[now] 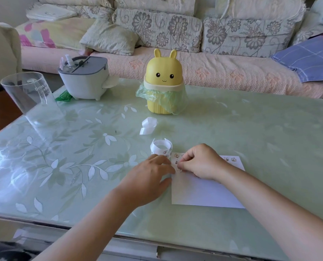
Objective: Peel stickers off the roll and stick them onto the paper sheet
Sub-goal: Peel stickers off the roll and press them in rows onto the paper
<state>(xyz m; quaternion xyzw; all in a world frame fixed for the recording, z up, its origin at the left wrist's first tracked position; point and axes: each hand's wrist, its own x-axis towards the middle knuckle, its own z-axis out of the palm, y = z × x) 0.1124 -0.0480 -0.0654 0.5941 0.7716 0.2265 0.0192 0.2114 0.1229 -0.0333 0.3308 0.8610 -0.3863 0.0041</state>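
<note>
Here, right hand (202, 162) pinches a sticker (179, 169); green bag (162, 97) lines bin (163, 68).

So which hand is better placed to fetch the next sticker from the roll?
Left. The left hand rests beside the sticker roll, holding nothing; the right hand pinches a sticker on the paper sheet, farther from the roll.
</note>
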